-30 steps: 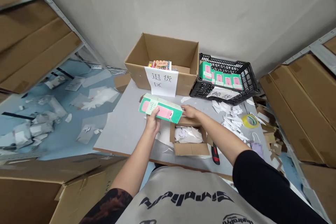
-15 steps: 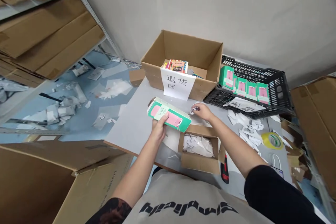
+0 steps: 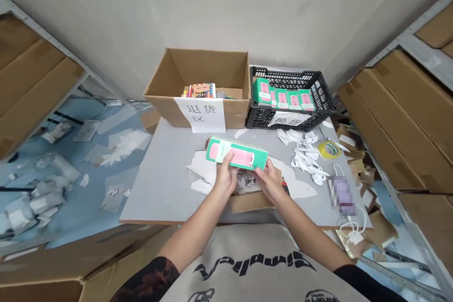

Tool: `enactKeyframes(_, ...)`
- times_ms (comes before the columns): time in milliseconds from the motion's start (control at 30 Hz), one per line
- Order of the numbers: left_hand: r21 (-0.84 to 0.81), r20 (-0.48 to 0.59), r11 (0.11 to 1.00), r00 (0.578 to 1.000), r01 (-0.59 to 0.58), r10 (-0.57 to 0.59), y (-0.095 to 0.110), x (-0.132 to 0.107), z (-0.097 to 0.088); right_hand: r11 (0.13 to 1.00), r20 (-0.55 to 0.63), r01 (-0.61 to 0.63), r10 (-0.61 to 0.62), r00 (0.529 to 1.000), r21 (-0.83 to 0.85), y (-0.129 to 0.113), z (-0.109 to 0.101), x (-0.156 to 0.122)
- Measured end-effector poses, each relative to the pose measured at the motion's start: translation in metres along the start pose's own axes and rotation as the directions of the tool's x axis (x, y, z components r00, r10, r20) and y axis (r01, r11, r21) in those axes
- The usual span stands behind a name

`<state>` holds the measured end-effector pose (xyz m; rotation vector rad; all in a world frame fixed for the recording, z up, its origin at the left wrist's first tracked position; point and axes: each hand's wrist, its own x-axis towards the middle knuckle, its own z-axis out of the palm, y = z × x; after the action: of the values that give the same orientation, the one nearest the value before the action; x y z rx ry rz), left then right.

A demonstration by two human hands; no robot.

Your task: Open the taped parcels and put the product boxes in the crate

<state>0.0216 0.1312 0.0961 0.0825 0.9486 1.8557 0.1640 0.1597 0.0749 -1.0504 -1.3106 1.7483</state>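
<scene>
A green box with a pink bottle picture [image 3: 239, 155] is held level above the table. My left hand [image 3: 226, 175] grips it from below, thumb laid across its front. At the box's right end, my right hand [image 3: 269, 180] has its fingers closed on the corner. Beneath both hands sits a small open cardboard carton [image 3: 249, 202], with clear wrapping and crumpled paper visible inside. The carton is partly hidden by the hands and the green box. A bit of the red and black cutter [image 3: 285, 187] shows beside the carton's right side.
At the back stands a large cardboard box [image 3: 161, 111] with books inside. Beside it is a black crate [image 3: 327, 104] holding several green boxes. Paper scraps [image 3: 306, 160], yellow tape [image 3: 329, 149] and a blurred phone [image 3: 342, 196] lie on the right. Shelves flank the table [image 3: 152, 184].
My right hand has left the table by the carton, where it pinched a small scrap, and now holds the green box's right end. The box is more level. My view has turned right.
</scene>
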Motion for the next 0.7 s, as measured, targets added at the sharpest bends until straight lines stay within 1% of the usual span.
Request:
enactKeyframes(33,-0.006,0.002,1.000,1.000,0.010,-0.010,-0.008,-0.006,0.004,0.988,-0.071,0.012,-0.002,0.997,0.151,-0.002,0.006,-0.002)
enactKeyframes(100,0.003,0.023,1.000,0.999,0.022,-0.022,-0.020,-0.017,0.006,0.914,-0.176,0.063,0.010,0.984,0.402,-0.005,0.010,-0.004)
enactKeyframes(133,0.022,0.051,0.999,0.998,0.035,-0.036,-0.023,-0.021,0.004,0.866,-0.198,0.077,0.025,0.980,0.493,-0.006,0.008,-0.004)
enactKeyframes(200,0.096,0.163,0.990,0.979,0.105,-0.119,-0.021,-0.029,-0.008,0.788,-0.211,0.066,0.082,0.974,0.612,-0.007,-0.002,-0.004)
enactKeyframes(233,0.149,0.236,0.977,0.954,0.155,-0.187,-0.016,-0.033,-0.016,0.761,-0.217,0.051,0.120,0.969,0.647,-0.007,-0.010,-0.004)
enactKeyframes(267,0.204,0.304,0.957,0.916,0.204,-0.260,-0.009,-0.035,-0.025,0.740,-0.224,0.035,0.158,0.962,0.672,-0.007,-0.018,-0.004)
enactKeyframes(333,0.282,0.408,0.915,0.826,0.290,-0.388,0.011,-0.038,-0.043,0.726,-0.237,0.012,0.209,0.949,0.687,-0.006,-0.034,-0.005)
enactKeyframes(367,0.284,0.442,0.905,0.794,0.317,-0.417,0.021,-0.039,-0.050,0.734,-0.240,0.004,0.217,0.946,0.680,-0.006,-0.040,-0.006)
enactKeyframes(400,0.268,0.463,0.902,0.775,0.339,-0.429,0.029,-0.040,-0.055,0.748,-0.238,-0.004,0.217,0.947,0.663,-0.006,-0.045,-0.006)
enactKeyframes(467,0.233,0.459,0.890,0.763,0.392,-0.456,0.040,-0.041,-0.057,0.797,-0.245,0.001,0.185,0.952,0.604,-0.007,-0.050,-0.006)
enactKeyframes(533,0.241,0.398,0.859,0.761,0.452,-0.512,0.038,-0.044,-0.050,0.870,-0.282,0.058,0.095,0.955,0.489,-0.013,-0.050,-0.004)
enactKeyframes(567,0.253,0.357,0.842,0.762,0.477,-0.540,0.034,-0.046,-0.044,0.908,-0.302,0.110,0.019,0.953,0.404,-0.018,-0.049,-0.004)
enactKeyframes(633,0.269,0.286,0.814,0.765,0.514,-0.578,0.021,-0.050,-0.032,0.951,-0.309,0.257,-0.195,0.931,0.171,-0.034,-0.045,-0.005)
enactKeyframes(667,0.273,0.263,0.806,0.765,0.525,-0.588,0.014,-0.052,-0.028,0.940,-0.276,0.338,-0.316,0.908,0.038,-0.044,-0.043,-0.006)
enactKeyframes(700,0.276,0.251,0.799,0.762,0.535,-0.597,0.007,-0.054,-0.024,0.905,-0.211,0.417,-0.426,0.880,-0.088,-0.056,-0.040,-0.009)
